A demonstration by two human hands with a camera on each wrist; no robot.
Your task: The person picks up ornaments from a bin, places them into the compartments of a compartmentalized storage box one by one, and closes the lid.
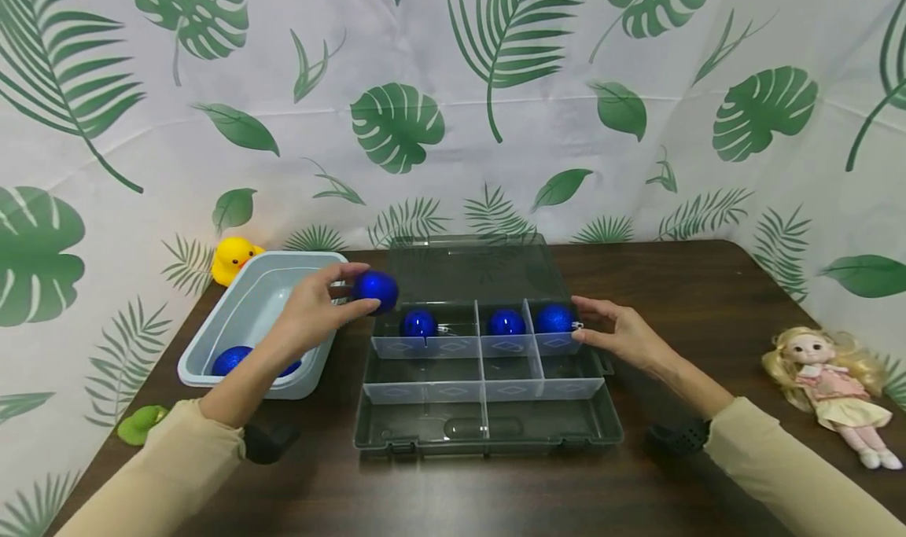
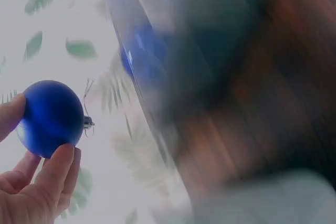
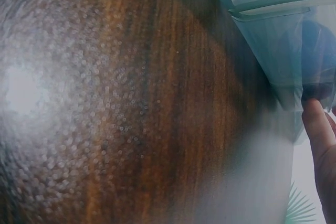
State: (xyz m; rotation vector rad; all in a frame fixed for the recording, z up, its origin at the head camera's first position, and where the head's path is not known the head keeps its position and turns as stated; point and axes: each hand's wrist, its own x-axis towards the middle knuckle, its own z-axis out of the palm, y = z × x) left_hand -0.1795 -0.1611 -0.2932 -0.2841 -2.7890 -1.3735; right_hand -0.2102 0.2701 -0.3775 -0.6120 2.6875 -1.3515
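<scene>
My left hand (image 1: 316, 305) holds a matte blue Christmas bauble (image 1: 377, 292) between thumb and fingers, above the back left of a grey see-through divided organizer box (image 1: 425, 421). The left wrist view shows this bauble (image 2: 51, 119) with its silver cap pointing away from the palm. In the box's back row lie a shiny blue bauble (image 1: 419, 324) at left, another bauble (image 1: 506, 323) in the middle and a glittery bauble (image 1: 555, 318) at right. My right hand (image 1: 632, 336) has its fingertips at the box's back right side, beside the glittery bauble's cap.
A light blue basin (image 1: 324, 364) with more blue baubles (image 1: 231, 360) stands left of the box. Behind it sits a yellow rubber duck (image 1: 233, 260); a green toy (image 1: 141, 424) lies at the table's left edge. A doll (image 1: 835, 388) lies at far right. The box's lid (image 1: 474, 270) is raised behind.
</scene>
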